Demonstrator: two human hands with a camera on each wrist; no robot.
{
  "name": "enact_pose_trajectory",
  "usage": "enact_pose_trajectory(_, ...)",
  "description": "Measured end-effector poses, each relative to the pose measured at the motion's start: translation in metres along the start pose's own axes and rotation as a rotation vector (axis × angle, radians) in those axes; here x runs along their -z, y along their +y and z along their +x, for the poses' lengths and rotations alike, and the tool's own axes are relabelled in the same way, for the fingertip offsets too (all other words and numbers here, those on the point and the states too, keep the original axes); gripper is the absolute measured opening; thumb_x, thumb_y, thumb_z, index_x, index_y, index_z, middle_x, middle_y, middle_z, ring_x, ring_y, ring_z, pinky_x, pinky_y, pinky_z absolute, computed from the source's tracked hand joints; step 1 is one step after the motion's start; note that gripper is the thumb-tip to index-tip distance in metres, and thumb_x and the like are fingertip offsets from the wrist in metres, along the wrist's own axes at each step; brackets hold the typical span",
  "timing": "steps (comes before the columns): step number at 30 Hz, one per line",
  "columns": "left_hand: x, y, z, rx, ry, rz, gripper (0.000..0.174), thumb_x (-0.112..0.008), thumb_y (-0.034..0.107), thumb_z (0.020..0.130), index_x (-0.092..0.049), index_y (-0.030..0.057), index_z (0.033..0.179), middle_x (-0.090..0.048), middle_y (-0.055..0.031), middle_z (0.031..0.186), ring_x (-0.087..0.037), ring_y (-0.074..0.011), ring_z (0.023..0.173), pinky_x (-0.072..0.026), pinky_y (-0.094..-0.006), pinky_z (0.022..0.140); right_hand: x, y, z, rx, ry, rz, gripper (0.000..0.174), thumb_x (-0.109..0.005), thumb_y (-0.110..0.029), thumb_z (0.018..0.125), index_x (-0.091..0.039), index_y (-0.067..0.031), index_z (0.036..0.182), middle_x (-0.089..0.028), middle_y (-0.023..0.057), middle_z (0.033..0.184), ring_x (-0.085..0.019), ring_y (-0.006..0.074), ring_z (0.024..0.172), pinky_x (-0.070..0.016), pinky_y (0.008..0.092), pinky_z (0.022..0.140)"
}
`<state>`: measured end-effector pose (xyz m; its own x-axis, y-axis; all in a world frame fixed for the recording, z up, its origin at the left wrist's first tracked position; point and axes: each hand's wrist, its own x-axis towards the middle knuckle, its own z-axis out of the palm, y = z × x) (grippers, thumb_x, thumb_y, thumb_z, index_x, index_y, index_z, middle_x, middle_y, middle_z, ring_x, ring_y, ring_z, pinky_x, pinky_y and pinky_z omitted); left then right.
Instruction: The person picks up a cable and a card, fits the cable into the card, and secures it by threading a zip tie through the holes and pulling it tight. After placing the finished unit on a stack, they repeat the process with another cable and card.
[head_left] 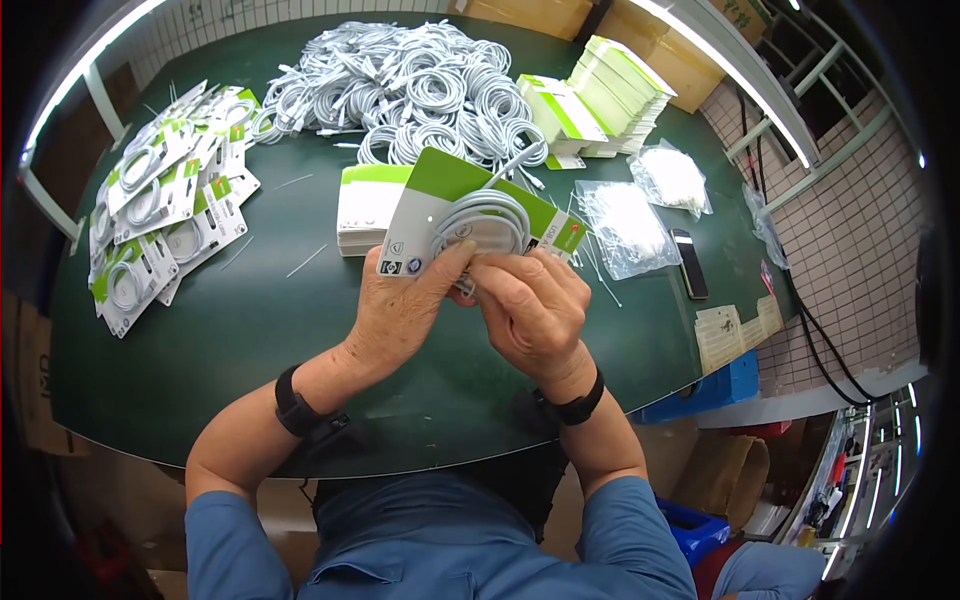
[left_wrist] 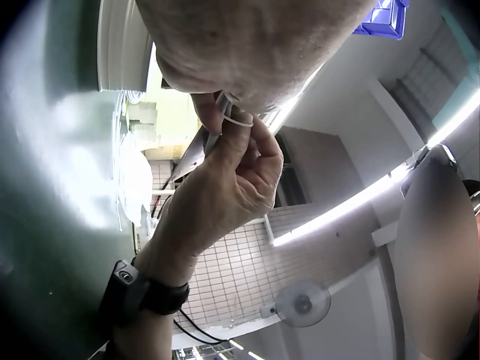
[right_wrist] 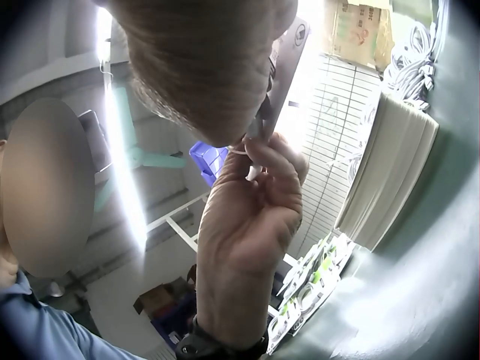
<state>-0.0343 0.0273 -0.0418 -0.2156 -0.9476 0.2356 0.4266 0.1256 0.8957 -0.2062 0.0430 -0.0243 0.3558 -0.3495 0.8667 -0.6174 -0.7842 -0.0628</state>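
A green-and-white packaging card (head_left: 438,178) with a coiled grey-white cable (head_left: 505,207) lying against its front is held up over the table. My left hand (head_left: 392,318) grips the card's lower left part, its thumb pressed on the coil. Close beside it, my right hand (head_left: 538,308) has curled fingers at the card's lower edge. In the left wrist view, a thin white cable tie (left_wrist: 238,121) bends in a small loop at the right hand's fingertips, which pinch it behind the card. Part of the tie is hidden by the fingers.
A big heap of coiled cables (head_left: 400,80) lies at the back. Carded cables (head_left: 150,210) are piled left. Stacked cards (head_left: 372,200) stand behind my hands, more (head_left: 620,95) at back right. Bags of white ties (head_left: 628,228) and a phone (head_left: 689,263) lie right; loose ties are scattered.
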Motion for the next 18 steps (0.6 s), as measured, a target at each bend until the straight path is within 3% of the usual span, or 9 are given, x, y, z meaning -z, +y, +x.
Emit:
enact_pose_trajectory(11, 0.008, -0.005, 0.003, -0.016, -0.043, 0.043, 0.024, -0.07, 0.012, 0.1, -0.068, -0.0029, 0.119, -0.073, -0.0081, 0.102, -0.07, -0.0125, 0.08, -0.0619, -0.0259, 0.063, 0.005, 0.004, 0.005, -0.244, -0.15, 0.135, 0.022, -0.081, 0.006, 0.074, -0.076, -0.0039, 0.093, -0.073, 0.0082, 0.099, -0.07, 0.0259, 0.073, -0.0571, 0.031, 0.066)
enact_pose_trajectory(15, 0.006, 0.001, 0.007, -0.036, -0.056, 0.119, 0.026, -0.07, 0.012, 0.1, -0.068, -0.0026, 0.12, -0.073, -0.0084, 0.103, -0.07, -0.0128, 0.082, -0.0625, -0.0266, 0.063, 0.011, 0.016, 0.006, -0.144, -0.093, 0.238, 0.021, -0.08, 0.006, 0.077, -0.076, -0.0025, 0.096, -0.073, 0.0096, 0.097, -0.071, 0.0212, 0.076, -0.0571, 0.0273, 0.065)
enact_pose_trajectory(18, 0.001, 0.009, 0.007, 0.021, 0.0, 0.046, 0.027, -0.07, 0.012, 0.099, -0.067, -0.0028, 0.122, -0.072, -0.0085, 0.105, -0.07, -0.0129, 0.084, -0.0625, -0.0269, 0.063, 0.023, 0.03, 0.001, -0.257, 0.292, 0.225, 0.012, -0.075, 0.004, 0.086, -0.074, 0.0004, 0.098, -0.073, 0.0111, 0.099, -0.068, 0.0147, 0.077, -0.0556, 0.026, 0.068)
